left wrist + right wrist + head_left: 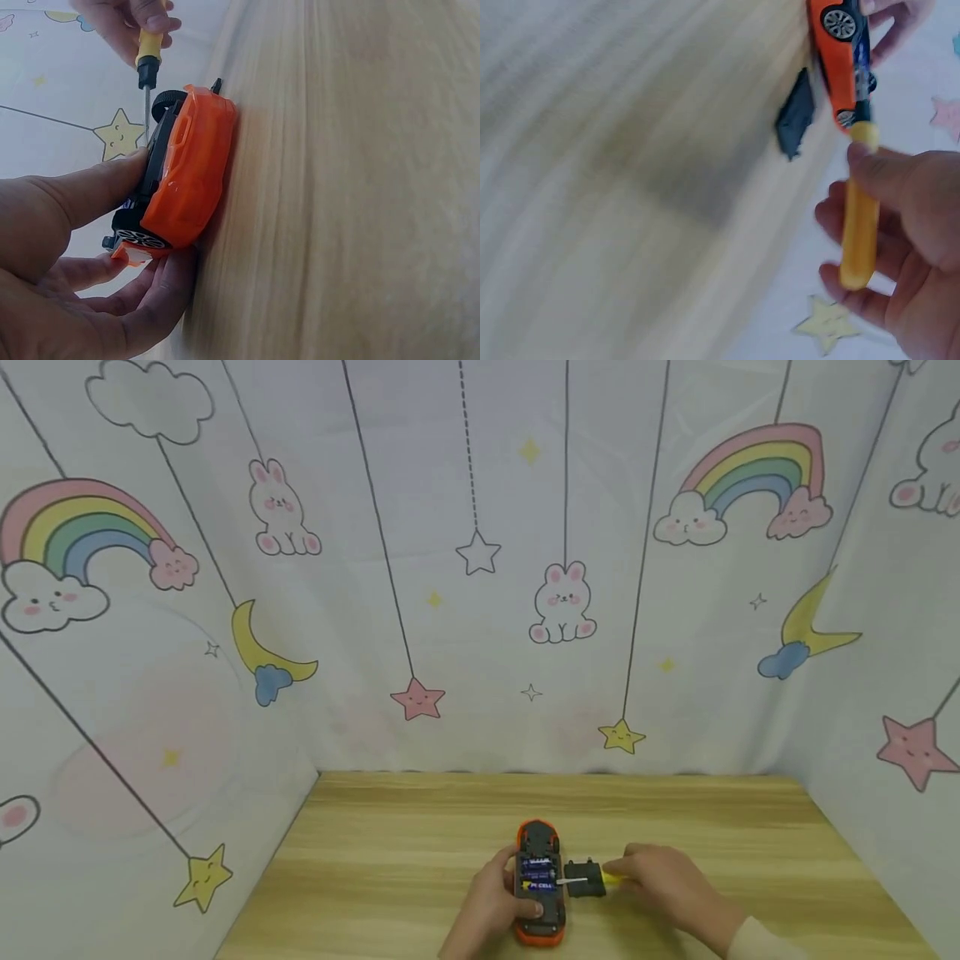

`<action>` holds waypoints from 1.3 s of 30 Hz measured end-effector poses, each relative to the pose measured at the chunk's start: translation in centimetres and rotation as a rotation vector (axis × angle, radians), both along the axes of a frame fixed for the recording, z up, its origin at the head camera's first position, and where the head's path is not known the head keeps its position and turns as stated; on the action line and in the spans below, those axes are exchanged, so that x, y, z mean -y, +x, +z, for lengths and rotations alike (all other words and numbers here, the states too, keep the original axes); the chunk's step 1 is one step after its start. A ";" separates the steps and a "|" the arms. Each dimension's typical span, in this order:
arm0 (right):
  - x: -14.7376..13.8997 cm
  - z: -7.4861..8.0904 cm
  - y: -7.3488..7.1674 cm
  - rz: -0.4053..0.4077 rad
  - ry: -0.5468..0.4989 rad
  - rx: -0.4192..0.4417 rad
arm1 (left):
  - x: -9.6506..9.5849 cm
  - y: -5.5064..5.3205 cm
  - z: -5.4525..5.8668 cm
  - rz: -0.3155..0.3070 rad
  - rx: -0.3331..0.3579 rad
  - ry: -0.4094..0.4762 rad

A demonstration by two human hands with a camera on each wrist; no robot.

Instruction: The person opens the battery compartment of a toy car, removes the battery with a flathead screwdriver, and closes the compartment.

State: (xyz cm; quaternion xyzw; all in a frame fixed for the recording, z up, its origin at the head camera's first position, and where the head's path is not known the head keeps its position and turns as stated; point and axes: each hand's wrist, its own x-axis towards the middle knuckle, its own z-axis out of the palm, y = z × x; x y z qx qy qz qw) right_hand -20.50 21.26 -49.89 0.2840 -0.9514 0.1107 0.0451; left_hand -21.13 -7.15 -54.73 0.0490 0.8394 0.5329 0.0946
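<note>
An orange toy car lies upside down on the table, its black underside facing up. In its uncovered compartment sit blue batteries. My left hand grips the car from the left, thumb on the underside and fingers around the orange body, as the left wrist view shows. With my right hand I hold a screwdriver by its yellow handle. Its metal shaft reaches left over the dark battery cover, and the tip is at the edge of the battery compartment. The cover lies right beside the car.
The wood-grain table extends around the car on all sides. White cloth walls printed with rainbows, rabbits, moons and stars rise behind it and at both sides.
</note>
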 end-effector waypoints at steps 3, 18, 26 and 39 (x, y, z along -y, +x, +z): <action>0.9 1.2 0.1 0.013 0.065 -0.036 | -0.1 0.0 0.0 0.000 0.002 0.002; 6.4 5.7 0.8 -0.078 0.287 -0.183 | 0.0 -0.2 0.2 -0.003 0.005 -0.005; 10.0 7.2 1.3 -0.173 0.522 -0.200 | 0.0 -0.3 0.0 -0.008 0.014 -0.013; 11.5 7.4 0.7 -0.129 0.718 -0.205 | 0.0 -0.2 0.0 -0.016 0.014 -0.010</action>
